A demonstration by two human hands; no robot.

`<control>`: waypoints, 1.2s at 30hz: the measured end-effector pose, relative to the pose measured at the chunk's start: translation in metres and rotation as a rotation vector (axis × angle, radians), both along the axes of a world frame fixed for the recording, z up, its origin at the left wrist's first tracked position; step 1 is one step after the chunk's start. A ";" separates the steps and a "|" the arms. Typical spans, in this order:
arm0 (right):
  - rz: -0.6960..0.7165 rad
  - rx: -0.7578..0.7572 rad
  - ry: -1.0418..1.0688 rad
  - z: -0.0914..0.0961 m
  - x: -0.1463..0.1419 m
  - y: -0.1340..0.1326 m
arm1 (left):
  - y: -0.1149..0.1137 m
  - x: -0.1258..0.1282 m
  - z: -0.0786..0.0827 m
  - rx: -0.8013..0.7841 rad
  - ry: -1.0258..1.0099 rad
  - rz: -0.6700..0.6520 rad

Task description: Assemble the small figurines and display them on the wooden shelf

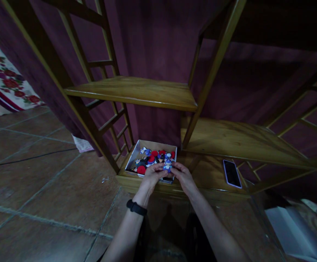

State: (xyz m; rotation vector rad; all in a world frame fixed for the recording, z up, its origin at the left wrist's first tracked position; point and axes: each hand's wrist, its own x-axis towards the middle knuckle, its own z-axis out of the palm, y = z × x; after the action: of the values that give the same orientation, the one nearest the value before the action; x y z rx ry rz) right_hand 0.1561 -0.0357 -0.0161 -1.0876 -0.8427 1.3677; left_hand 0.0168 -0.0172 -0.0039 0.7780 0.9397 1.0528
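Between my two hands is a small blue and white figurine (167, 166), upright with its front toward me. My left hand (153, 174) pinches it from the left, and my right hand (183, 176) has its fingers closed on its right side. Just behind and below them, a shallow cardboard box (132, 158) rests on the lowest shelf. Several more figurines (145, 151) in blue, white, red and black lie jumbled in it. My hands cover the box's front right part.
The wooden shelf unit (136, 91) rises around the box, with an upright post (213, 69) to the right. A phone (232, 173) lies on the lower shelf at right. A dark cable (30, 158) runs over the tiled floor (52, 196). A pale flat panel (295, 233) is at lower right.
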 end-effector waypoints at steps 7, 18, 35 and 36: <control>0.031 -0.001 -0.125 -0.004 0.002 0.006 | 0.003 0.005 -0.005 -0.009 0.030 -0.013; 0.163 0.009 -0.109 -0.012 0.010 0.011 | 0.005 0.000 -0.011 -0.048 0.028 -0.055; 0.035 -0.002 0.127 -0.012 0.000 0.001 | 0.010 -0.007 -0.007 0.097 0.067 -0.017; 0.041 -0.007 0.130 -0.012 0.000 0.001 | 0.010 -0.006 -0.009 0.128 0.093 -0.025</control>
State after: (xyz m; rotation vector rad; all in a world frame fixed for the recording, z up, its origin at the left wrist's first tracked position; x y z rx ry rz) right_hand 0.1561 -0.0346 -0.0278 -0.9800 -0.7689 1.4601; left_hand 0.0109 -0.0076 -0.0124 0.9490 0.9457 1.0697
